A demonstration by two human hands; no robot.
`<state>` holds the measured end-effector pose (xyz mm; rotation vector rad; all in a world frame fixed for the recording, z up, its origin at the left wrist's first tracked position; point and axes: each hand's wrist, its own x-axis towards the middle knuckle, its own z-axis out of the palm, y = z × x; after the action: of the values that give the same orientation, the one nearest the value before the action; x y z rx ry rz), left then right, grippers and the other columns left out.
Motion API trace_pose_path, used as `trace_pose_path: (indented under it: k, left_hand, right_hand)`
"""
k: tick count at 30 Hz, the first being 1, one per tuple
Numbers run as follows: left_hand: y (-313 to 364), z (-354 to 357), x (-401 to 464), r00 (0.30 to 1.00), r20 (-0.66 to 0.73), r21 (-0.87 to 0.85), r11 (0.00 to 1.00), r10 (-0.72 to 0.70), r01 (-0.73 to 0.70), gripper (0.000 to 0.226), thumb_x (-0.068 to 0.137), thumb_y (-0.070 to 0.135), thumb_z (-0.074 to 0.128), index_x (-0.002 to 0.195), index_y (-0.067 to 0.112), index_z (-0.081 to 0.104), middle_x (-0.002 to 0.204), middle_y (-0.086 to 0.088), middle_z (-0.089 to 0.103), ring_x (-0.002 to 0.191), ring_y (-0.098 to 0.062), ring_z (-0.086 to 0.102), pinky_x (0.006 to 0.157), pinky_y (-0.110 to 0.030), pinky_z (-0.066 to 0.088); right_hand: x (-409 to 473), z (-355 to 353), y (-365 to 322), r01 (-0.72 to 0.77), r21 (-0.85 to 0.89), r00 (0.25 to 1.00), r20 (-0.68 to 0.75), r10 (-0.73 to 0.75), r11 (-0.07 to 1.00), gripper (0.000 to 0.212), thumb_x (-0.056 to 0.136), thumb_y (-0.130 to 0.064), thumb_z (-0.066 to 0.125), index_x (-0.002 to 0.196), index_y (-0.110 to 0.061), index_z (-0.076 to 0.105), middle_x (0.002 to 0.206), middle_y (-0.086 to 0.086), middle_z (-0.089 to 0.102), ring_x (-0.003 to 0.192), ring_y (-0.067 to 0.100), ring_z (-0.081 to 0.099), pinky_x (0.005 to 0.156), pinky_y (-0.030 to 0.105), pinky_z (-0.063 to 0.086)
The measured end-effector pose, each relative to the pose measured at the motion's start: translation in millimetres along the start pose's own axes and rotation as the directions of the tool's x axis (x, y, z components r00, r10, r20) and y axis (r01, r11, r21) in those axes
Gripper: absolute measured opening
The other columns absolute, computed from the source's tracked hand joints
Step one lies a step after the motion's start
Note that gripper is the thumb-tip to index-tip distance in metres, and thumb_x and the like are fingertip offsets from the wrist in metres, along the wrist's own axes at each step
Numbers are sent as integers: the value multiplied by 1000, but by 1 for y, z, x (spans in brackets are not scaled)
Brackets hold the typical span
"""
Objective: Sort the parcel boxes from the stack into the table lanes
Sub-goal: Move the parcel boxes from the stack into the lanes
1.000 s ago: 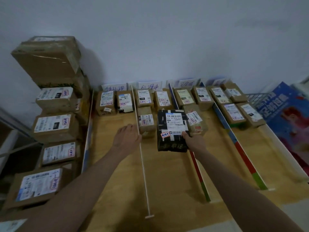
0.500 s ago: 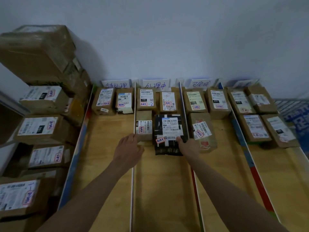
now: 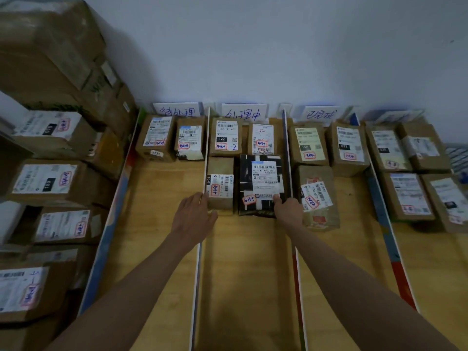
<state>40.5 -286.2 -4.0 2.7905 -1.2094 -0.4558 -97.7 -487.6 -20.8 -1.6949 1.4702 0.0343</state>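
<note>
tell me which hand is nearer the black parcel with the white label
Right. The right hand grips the near right corner of the black parcel. The left hand sits to its left, beside the small brown box.

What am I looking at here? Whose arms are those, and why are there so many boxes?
Those arms belong to a person wearing a camera on their head, so you see what they see, looking down. In front is a wooden table split into lanes by thin dividers, with paper signs at the back. Brown parcel boxes sit in the lanes, and more wait in a stack on the left. The right hand holds the near corner of a black parcel in the second lane. The left hand is open, its fingers by a small brown box.
</note>
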Motion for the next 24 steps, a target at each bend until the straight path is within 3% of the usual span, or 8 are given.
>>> trace_pose_path:
  k: [3,7,12,18,21,24]
  left_hand:
    - [1,0,0,1000,6,24,1000,-1,1,57,101,42,40,146,8,37,143,-9,46,128,-24,45,112,-36,32]
    - [1,-6,-1,1000,24,38,999,-2,1,57,100,42,40,146,9,37,144,-9,45,128,-24,45,112,-37,32]
    - [-1,-29,-4,1000,-15,72,997,1,0,53,101,40,39,144,9,39,141,-10,48,128,-25,45,111,-38,30]
    - [-12,-61,-26,996,-67,120,991,-50,58,57,101,44,36,148,12,34,149,-8,41,138,-25,36,116,-39,23]
    - [-26,-78,-49,991,-111,119,990,-68,81,58,101,46,36,149,13,34,151,-8,40,139,-25,35,117,-40,24]
    - [-50,-94,-76,982,-163,109,988,-94,112,57,101,46,37,147,13,37,149,-7,42,137,-25,37,115,-40,26]
  right_hand:
    - [1,2,1,-3,15,1000,-5,4,1000,41,103,-38,47,99,0,61,100,16,66,90,26,65,81,39,57]
    - [-5,-5,2,14,31,1000,-18,-14,999,40,103,-36,47,108,1,60,105,16,66,89,23,63,76,34,54]
    - [-24,-24,-17,183,-83,977,-97,-191,980,32,102,-29,47,120,-3,51,115,15,58,98,24,57,82,38,52]
    - [-71,-29,-42,477,-440,835,-44,-548,761,43,101,-31,46,138,-11,44,136,10,50,127,26,46,106,42,44]
    - [-99,-19,-55,556,-504,766,1,-643,662,49,101,-33,45,146,-12,39,147,11,44,141,27,36,117,44,33]
    - [-125,-1,-73,618,-531,713,67,-698,580,52,102,-35,44,147,-11,37,149,11,42,142,28,33,118,45,30]
